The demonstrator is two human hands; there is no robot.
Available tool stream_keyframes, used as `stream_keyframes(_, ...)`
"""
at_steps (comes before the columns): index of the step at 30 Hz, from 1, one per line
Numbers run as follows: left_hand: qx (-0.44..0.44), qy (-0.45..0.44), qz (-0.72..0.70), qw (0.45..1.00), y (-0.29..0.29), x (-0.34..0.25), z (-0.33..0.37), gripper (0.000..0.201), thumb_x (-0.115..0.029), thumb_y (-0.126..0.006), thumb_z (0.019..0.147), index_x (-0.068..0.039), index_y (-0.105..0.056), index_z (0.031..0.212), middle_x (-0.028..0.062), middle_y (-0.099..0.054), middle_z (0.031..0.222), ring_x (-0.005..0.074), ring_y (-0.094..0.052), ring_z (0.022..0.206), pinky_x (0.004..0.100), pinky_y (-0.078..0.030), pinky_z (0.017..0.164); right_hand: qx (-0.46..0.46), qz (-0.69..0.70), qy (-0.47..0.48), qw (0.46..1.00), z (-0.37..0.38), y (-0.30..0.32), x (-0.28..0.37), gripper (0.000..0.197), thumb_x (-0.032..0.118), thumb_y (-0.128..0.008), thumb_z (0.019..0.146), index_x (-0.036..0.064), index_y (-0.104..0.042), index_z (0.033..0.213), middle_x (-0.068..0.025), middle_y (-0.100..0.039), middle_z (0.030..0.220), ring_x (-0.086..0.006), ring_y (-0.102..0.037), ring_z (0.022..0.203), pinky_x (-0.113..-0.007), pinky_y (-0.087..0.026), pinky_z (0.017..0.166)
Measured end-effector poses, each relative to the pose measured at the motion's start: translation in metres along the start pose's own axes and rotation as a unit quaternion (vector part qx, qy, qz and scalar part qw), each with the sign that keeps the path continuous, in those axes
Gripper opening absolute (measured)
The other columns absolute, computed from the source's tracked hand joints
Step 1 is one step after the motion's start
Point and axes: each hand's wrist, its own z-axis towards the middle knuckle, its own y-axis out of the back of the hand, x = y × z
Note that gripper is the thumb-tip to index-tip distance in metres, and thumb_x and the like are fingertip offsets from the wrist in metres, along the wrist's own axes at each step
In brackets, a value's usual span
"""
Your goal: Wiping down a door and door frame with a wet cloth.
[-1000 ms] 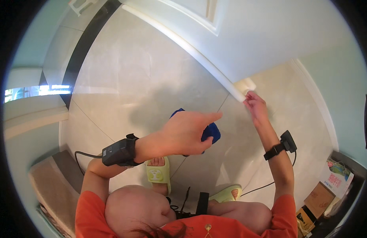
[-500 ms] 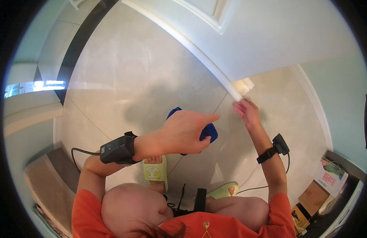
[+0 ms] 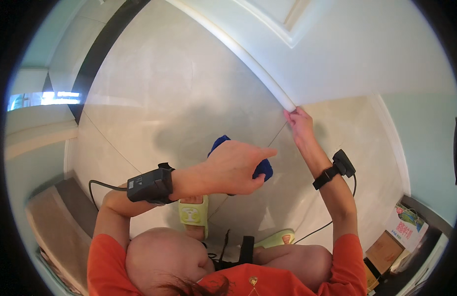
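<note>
A white, rounded strip (image 3: 260, 74), like a door draft stopper, runs along the bottom edge of a white door (image 3: 347, 59). The fingers of my right hand (image 3: 300, 124) are closed on its near end, at the door's corner. Nearer to me, my left hand (image 3: 233, 165) is held over the floor, back upward, with a blue cloth (image 3: 264, 170) in it. Its index finger points right, toward the strip. The cloth shows on both sides of the hand; the palm is hidden.
Pale floor tiles (image 3: 149, 89) lie under and around the door. To the right is a pale green wall (image 3: 428, 128) with a white skirting. Boxes (image 3: 385, 251) stand at the lower right, and a brown padded piece (image 3: 58, 227) at the lower left. Cables hang from both wrist devices.
My right hand has shifted slightly up and left, along with the strip's end. A pale flap beyond the door's corner no longer shows. My left hand keeps the cloth and hardly moves.
</note>
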Motion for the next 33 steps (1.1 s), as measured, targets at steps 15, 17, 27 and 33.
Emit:
stream_keyframes(15,-0.003,-0.011,-0.013,1.000,-0.008,-0.012,0.009,0.044,-0.017,-0.058,0.068,-0.005,-0.052,0.111,0.0145,-0.060,0.074,0.0315,-0.058,0.074,0.0409,-0.046,0.062,-0.055,0.030,-0.003,0.998,0.004,0.011,-0.007,0.014,0.009,-0.051,0.085,-0.0042,-0.053,0.090,-0.0097,-0.052,0.089,-0.0194,-0.057,0.082,-0.028,-0.052,0.075)
stream_keyframes(17,-0.026,-0.032,-0.016,0.999,-0.012,-0.012,0.009,0.041,-0.017,-0.057,0.068,-0.005,-0.055,0.107,0.0151,-0.060,0.075,0.0319,-0.058,0.073,0.0409,-0.046,0.063,-0.053,-0.017,0.022,0.998,0.005,0.011,-0.002,0.016,0.010,-0.052,0.085,-0.0047,-0.053,0.091,-0.0089,-0.053,0.089,-0.0167,-0.057,0.080,-0.025,-0.051,0.072)
stream_keyframes(27,-0.023,0.148,-0.721,0.676,-0.007,0.007,0.045,0.031,-0.036,-0.057,0.081,-0.007,-0.061,0.091,0.0049,-0.064,0.087,0.0189,-0.061,0.074,0.0313,-0.049,0.074,-0.023,-0.301,0.291,0.908,-0.058,0.038,0.076,0.033,0.012,-0.052,0.086,-0.0007,-0.047,0.116,-0.0112,-0.048,0.118,-0.0149,-0.055,0.094,-0.026,-0.048,0.074)
stream_keyframes(33,-0.081,0.009,-0.905,0.418,0.023,0.002,0.047,0.058,-0.050,-0.041,0.084,-0.001,-0.050,0.113,0.0140,-0.056,0.111,0.0244,-0.054,0.102,0.0397,-0.038,0.094,-0.104,-0.218,0.435,0.867,-0.090,0.000,0.198,0.040,0.027,-0.038,0.094,-0.0012,-0.039,0.121,-0.0117,-0.042,0.123,-0.0191,-0.044,0.111,-0.034,-0.039,0.090)
